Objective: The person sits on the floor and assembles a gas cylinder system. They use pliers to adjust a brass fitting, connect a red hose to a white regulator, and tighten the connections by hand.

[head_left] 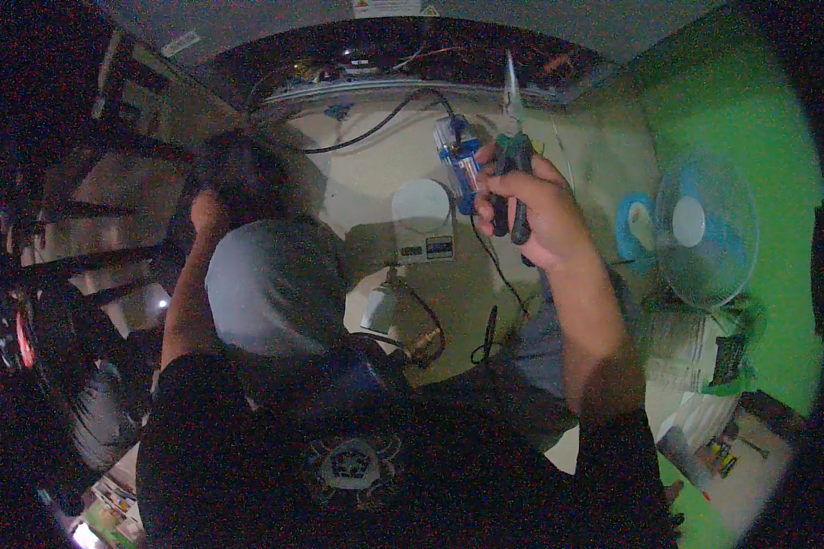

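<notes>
My right hand (531, 201) is raised right of the middle, closed round the black and green handles of long-nose pliers (512, 101). The pliers' bare metal jaws point up. Just left of that hand is a clear and blue plastic device (456, 151) with a dark cord; I cannot tell whether my fingers touch it. My left hand (211, 215) is at the left, its fingers curled against a dark rounded thing (238, 169) too dim to name. Between the hands, a white round-topped device (423, 206) with a small label lies on the pale surface (357, 174).
A white bottle-like thing (378, 307) stands near a looped dark cable (439, 334). To the right is a fan (705, 229) by a green wall (732, 119). Dark furniture bars (73, 265) line the left. My grey-clad knee (275, 284) takes up the near left.
</notes>
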Tool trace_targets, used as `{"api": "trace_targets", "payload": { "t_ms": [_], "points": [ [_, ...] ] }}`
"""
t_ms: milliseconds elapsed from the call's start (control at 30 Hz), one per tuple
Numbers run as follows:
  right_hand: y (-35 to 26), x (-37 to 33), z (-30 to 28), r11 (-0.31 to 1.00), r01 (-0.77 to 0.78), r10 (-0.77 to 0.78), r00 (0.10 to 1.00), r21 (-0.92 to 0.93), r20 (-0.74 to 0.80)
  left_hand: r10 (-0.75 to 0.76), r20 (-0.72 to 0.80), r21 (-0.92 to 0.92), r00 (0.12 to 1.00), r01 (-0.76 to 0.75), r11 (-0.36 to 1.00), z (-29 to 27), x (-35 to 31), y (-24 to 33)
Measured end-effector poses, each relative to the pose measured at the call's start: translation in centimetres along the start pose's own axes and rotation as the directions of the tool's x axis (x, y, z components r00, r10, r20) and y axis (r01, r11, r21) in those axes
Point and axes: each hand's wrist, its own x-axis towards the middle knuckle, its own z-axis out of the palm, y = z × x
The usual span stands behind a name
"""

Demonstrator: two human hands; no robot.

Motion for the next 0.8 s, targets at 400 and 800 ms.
{"api": "trace_targets", "payload": {
  "t_ms": [400,800],
  "points": [
    [0.6,2.4,2.5,0.999,-0.036,0.035,0.999,0.025,0.030,0.068,0.132,-0.046,0.989,-0.063,0.997,3.3,2.2,-4.0],
    [1.1,1.9,3.4,0.999,-0.020,0.021,1.000,0.039,-0.023,0.056,0.019,0.042,0.998,-0.057,0.997,2.5,1.8,-4.6]
  ]
}}
